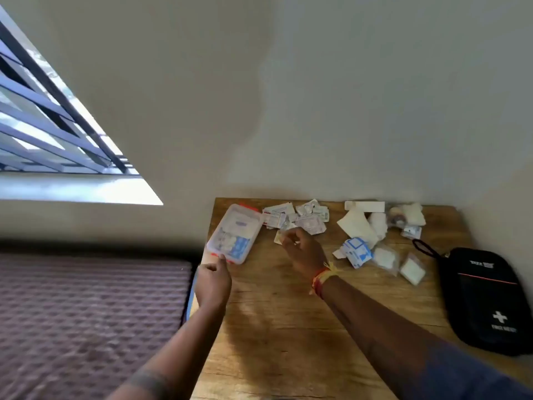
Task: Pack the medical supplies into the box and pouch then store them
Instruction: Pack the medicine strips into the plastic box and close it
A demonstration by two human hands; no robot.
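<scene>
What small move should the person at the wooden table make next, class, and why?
Probably lift the small packet pinched in the right hand across into the clear plastic box, which the left hand steadies at its near edge. The box already holds some supplies, and the loose pile of small sachets lies just beside it.

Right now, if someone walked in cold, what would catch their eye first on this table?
Probably the black pouch with a white cross at the table's right edge. Next, the white packets scattered along the far side by the wall, where the right hand is picking at one. Left of them, the left hand steadies a clear box at the table's corner.
</scene>
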